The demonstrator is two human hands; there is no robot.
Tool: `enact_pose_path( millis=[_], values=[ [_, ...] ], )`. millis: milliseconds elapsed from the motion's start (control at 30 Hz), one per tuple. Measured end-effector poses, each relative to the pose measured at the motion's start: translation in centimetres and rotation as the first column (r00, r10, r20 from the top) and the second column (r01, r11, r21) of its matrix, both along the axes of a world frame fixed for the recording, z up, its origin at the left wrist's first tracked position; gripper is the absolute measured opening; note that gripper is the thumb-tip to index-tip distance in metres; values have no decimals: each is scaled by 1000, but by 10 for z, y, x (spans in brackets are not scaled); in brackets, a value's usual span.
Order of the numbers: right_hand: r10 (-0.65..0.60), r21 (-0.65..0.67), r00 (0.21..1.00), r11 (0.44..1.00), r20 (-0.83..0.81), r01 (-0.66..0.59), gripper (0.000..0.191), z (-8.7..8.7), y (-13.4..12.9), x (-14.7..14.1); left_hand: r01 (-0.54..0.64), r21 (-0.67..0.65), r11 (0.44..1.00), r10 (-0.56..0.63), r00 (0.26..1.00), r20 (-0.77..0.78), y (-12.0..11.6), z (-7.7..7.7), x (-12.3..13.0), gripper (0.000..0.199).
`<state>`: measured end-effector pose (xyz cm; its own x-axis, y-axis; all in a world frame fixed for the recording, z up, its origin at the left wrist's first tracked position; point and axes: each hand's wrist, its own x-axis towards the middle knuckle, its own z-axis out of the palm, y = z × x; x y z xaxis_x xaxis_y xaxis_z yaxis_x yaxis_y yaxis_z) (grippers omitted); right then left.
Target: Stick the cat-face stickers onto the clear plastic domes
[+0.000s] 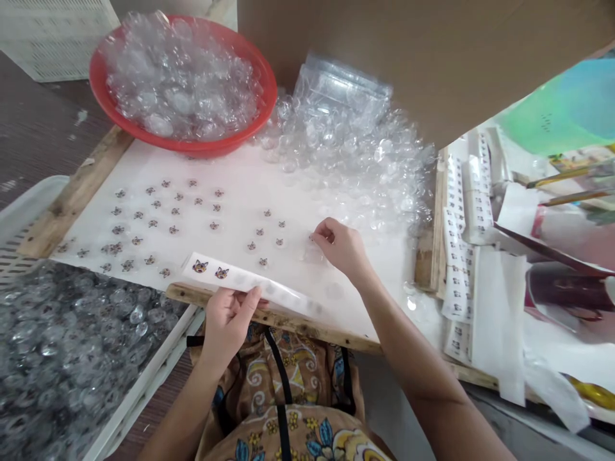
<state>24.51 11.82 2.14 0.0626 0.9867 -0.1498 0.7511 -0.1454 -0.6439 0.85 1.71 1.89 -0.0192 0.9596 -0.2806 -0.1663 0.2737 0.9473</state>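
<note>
White strip [240, 276] with two cat stickers [200, 266] is pinched in the left hand [229, 323], near side, the right hand [343, 250] bunching fingertips at another — grip unclear — with stickered rounds [175, 210] seemingly done at left, bare rounds [355, 147] waiting far right.

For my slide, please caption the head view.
Left hand holds a cat-face sticker strip; right hand above the white tabletop.

Workshop with heaped clear plastic pieces [343, 144]
</note>
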Motion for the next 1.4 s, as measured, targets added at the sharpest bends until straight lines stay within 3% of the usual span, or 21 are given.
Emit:
enact_pose_path(
  millis=[167, 333, 500, 667, 900, 1067, 1167, 1267, 1333, 1400],
  values=[
    [73, 100, 987, 991, 146, -88, 8, -10, 9, -10, -5, -21, 1000, 4, 999, -38, 3, 3, 2, 23],
    [120, 104, 992, 987, 38, -124, 11, -14, 28, -37, 3, -17, 1000, -4, 999, -36, 4, 1, 4, 23],
    [219, 140, 971, 969, -92, -205, 9, 14, 20, -73, 26, -33, 999, -27, 999, -29, 4, 1, 2, 25],
    [450, 143, 809, 892, -378, -429, 8, 49, -18, -98, 15, 40, 999, -12, 997, -76, 8, 6, 2, 24],
    [402, 290, 847, 905, -348, -310, 8, 49, -39, -120, -5, 93, 996, 25, 977, -213, 3, 0, -1, 20],
    [408, 423, 895, 854, -180, -304, 13, 35, -52, -131, -32, 113, 993, 57, 971, -233, 1, -2, -4, 16],
    [433, 474, 886, 823, -167, -313, 16, 34, -60, -135, -32, 138, 990, 64, 970, -235, 0, -2, -5, 13],
    [454, 523, 838, 814, -304, -251, 16, 43, -56, -125, -35, 116, 993, 61, 974, -220, 0, -1, -5, 13],
    [399, 494, 825, 852, -401, -172, 9, 49, -43, -106, -13, 54, 998, 21, 988, -155, 1, 1, -5, 14],
    [268, 398, 866, 913, -422, -88, 6, 50, -26, -77, 48, -2, 999, -48, 997, -64, 2, 3, -4, 18]
  ],
)
